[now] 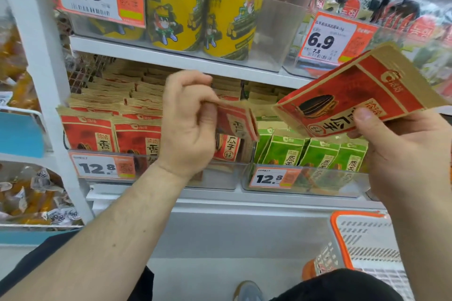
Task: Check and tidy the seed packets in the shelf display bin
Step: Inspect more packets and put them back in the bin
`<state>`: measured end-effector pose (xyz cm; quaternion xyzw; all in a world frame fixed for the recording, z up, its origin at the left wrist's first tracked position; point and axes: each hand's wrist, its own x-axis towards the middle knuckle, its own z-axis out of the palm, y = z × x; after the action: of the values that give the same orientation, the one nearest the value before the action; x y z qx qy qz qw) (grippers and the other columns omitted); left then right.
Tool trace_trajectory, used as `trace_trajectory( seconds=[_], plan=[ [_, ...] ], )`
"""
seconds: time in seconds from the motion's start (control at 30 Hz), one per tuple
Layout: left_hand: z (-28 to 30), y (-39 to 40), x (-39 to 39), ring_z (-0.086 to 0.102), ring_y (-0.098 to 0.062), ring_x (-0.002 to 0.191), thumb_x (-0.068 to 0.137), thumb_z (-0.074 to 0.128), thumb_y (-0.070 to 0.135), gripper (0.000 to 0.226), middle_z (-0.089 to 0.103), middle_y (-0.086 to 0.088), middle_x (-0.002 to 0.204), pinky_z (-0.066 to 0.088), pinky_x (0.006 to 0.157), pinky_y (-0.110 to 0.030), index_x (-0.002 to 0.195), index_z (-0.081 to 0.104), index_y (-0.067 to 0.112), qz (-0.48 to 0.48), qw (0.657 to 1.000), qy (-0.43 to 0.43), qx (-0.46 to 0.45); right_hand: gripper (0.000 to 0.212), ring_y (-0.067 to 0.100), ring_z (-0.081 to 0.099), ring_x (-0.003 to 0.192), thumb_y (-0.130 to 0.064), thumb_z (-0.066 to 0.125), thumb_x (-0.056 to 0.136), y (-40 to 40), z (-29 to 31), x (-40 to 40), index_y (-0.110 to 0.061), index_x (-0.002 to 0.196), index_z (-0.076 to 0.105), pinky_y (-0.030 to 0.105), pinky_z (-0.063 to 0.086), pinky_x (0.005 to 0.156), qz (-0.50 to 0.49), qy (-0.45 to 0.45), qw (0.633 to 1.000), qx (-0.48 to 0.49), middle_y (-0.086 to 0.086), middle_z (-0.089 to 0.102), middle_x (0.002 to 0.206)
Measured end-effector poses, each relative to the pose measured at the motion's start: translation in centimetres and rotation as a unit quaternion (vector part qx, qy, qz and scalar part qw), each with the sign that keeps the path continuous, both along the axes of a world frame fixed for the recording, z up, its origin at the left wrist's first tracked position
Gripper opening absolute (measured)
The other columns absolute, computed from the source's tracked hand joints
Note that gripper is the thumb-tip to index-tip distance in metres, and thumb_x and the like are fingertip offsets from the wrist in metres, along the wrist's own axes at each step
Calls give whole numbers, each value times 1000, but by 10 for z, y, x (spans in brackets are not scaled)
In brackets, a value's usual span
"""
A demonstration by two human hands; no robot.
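A clear display bin [220,178] on the middle shelf holds rows of red and tan seed packets [97,129]. My left hand [188,124] is raised in front of the bin and pinches the top of one or two red packets [238,122] standing at its right end. My right hand [401,154] holds another red seed packet [352,100] lifted out and tilted, its printed face toward me, above the neighbouring bin.
A second clear bin [305,186] to the right holds green seed packets [318,156]. Yellow canisters [176,7] stand on the shelf above. Price tags hang on the bin fronts. An orange-rimmed white basket [362,239] sits at lower right. A white shelf post [44,56] rises at left.
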<state>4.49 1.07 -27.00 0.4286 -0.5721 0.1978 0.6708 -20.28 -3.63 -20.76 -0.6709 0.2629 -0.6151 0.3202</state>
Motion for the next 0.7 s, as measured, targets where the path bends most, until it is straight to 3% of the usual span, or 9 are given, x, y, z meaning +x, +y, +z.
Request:
trace_trajectory(
  seconds=[0.07, 0.1, 0.17, 0.27, 0.47, 0.6, 0.7],
  plan=[
    [5, 9, 4, 53, -36, 98, 99, 40, 9, 17, 46, -7, 107, 43, 88, -42, 101, 53, 19, -53, 993, 75, -68, 9, 9, 59, 61, -14, 70, 78, -1, 1, 5, -22, 81, 65, 23, 49, 63, 9, 13, 1000, 8, -14, 69, 67],
    [7, 14, 5, 52, -27, 96, 99, 38, 7, 16, 45, -4, 104, 43, 86, -38, 101, 50, 17, -59, 990, 102, -79, 9, 7, 59, 60, -12, 69, 78, -1, 1, 10, -20, 82, 64, 21, 49, 62, 15, 19, 1000, 15, -15, 69, 67],
    [5, 21, 7, 47, -9, 88, 99, 36, 7, 16, 45, 2, 98, 41, 81, -24, 97, 45, 20, -83, 982, 158, -58, 13, 2, 59, 62, -7, 69, 80, -2, 0, 22, -19, 83, 64, 18, 49, 63, 32, 30, 999, 26, -17, 70, 68],
    [-2, 29, 12, 46, -6, 79, 97, 38, 19, 11, 51, 16, 90, 42, 72, -22, 99, 44, 28, -147, 963, 224, 15, 19, 1, 59, 61, 1, 68, 85, -4, -4, 42, -18, 84, 65, 17, 48, 60, 49, 58, 996, 50, -16, 69, 67],
    [-14, 37, 22, 51, -14, 77, 92, 44, 34, 19, 54, 14, 84, 45, 70, -38, 92, 54, 50, -186, 953, 186, 152, 22, -1, 57, 58, 3, 67, 85, -13, -17, 78, -19, 83, 66, 15, 49, 58, 62, 121, 985, 104, -11, 67, 70],
    [-16, 39, 24, 52, -1, 73, 91, 44, 35, 17, 56, 20, 81, 45, 68, -20, 90, 54, 48, -199, 946, 171, 189, 22, 5, 67, 74, -5, 72, 85, -31, -28, 94, -27, 83, 69, 25, 55, 70, 48, 215, 967, 129, -11, 72, 82],
    [-18, 39, 26, 53, -5, 74, 90, 44, 36, 16, 57, 17, 81, 45, 68, -22, 87, 54, 48, -208, 940, 169, 210, 21, 16, 68, 87, -12, 76, 82, -47, -34, 106, -29, 90, 66, 40, 57, 81, -6, 341, 935, 96, -10, 71, 92]
  ],
)
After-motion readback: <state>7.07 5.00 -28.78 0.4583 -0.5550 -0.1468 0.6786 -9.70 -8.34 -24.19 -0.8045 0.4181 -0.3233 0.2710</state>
